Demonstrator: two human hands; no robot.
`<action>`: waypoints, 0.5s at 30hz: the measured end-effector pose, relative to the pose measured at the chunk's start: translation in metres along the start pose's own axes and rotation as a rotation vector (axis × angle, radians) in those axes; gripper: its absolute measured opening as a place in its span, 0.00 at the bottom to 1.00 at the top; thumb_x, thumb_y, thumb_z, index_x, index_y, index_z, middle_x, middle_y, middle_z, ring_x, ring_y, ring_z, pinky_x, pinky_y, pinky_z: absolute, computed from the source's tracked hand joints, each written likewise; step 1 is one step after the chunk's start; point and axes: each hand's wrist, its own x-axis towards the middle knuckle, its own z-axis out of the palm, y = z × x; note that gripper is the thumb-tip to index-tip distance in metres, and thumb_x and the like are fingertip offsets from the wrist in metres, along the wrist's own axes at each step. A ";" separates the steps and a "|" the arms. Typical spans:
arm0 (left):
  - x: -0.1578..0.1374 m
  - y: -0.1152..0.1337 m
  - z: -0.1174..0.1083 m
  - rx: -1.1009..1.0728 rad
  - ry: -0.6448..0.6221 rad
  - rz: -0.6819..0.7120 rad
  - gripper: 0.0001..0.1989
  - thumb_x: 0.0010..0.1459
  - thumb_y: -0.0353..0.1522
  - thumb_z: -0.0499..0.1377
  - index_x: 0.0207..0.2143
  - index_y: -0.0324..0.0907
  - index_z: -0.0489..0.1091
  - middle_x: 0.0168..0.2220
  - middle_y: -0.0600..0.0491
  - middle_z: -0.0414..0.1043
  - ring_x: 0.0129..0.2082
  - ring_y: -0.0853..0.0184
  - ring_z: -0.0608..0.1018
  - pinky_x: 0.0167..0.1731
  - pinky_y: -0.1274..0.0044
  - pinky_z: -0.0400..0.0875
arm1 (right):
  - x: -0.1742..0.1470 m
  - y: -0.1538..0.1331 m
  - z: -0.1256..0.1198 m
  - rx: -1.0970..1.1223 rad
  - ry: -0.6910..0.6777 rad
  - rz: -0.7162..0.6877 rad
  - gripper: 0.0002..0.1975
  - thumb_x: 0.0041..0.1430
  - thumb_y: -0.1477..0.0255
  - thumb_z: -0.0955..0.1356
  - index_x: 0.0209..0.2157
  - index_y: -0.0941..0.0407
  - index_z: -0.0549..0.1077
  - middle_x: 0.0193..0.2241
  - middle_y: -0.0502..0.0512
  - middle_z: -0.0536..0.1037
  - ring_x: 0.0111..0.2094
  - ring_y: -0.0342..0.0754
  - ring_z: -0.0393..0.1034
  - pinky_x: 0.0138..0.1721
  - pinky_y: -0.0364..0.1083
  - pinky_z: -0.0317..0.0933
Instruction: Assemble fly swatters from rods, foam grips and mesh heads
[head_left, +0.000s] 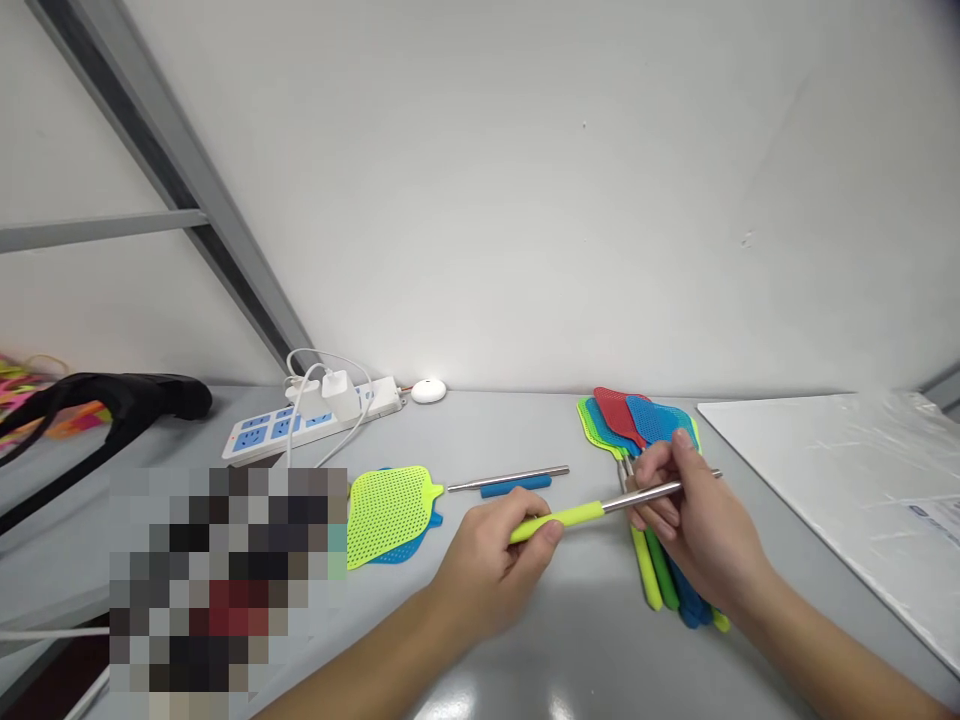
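A fly swatter handle with a yellow-green grip [574, 517] and a metal rod spans my two hands, above the grey table. My left hand [499, 560] is closed round the coloured end of the grip. Fingers of my right hand [697, 510] pinch the rod near its far end. Behind my left hand lie a loose metal rod [510, 479] and a blue grip [516, 486]. Further left rest a yellow-green swatter head [390, 512] and a blue head [405, 549] partly under it. Several whole swatters, with a red head [619, 414] on top, lie partly behind my right hand.
A white power strip [315, 420] with plugs and cables stands at the back left, beside a white oval device [428, 390]. A plastic-wrapped white board [840, 480] covers the right side. At far left is a black curved object [112, 395]; a pixelated patch hides the lower left.
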 end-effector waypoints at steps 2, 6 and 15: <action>-0.001 0.001 0.000 -0.036 0.024 0.007 0.08 0.65 0.36 0.51 0.35 0.44 0.67 0.20 0.60 0.61 0.19 0.72 0.63 0.23 0.79 0.58 | -0.003 0.002 0.003 -0.003 -0.022 0.030 0.27 0.63 0.48 0.60 0.23 0.55 0.71 0.12 0.42 0.51 0.14 0.38 0.48 0.22 0.43 0.59; -0.007 0.000 0.005 -0.065 0.161 0.089 0.07 0.66 0.33 0.50 0.41 0.44 0.67 0.18 0.62 0.57 0.17 0.73 0.61 0.21 0.80 0.56 | -0.008 0.005 0.010 0.021 -0.100 0.061 0.29 0.62 0.48 0.61 0.21 0.56 0.72 0.11 0.42 0.52 0.13 0.38 0.50 0.21 0.42 0.58; -0.012 -0.004 0.022 -0.078 0.211 0.234 0.12 0.68 0.32 0.50 0.51 0.45 0.67 0.20 0.61 0.62 0.20 0.73 0.67 0.25 0.80 0.63 | -0.018 0.010 0.021 0.101 -0.211 0.055 0.28 0.65 0.54 0.62 0.17 0.57 0.71 0.10 0.41 0.50 0.12 0.36 0.43 0.16 0.40 0.51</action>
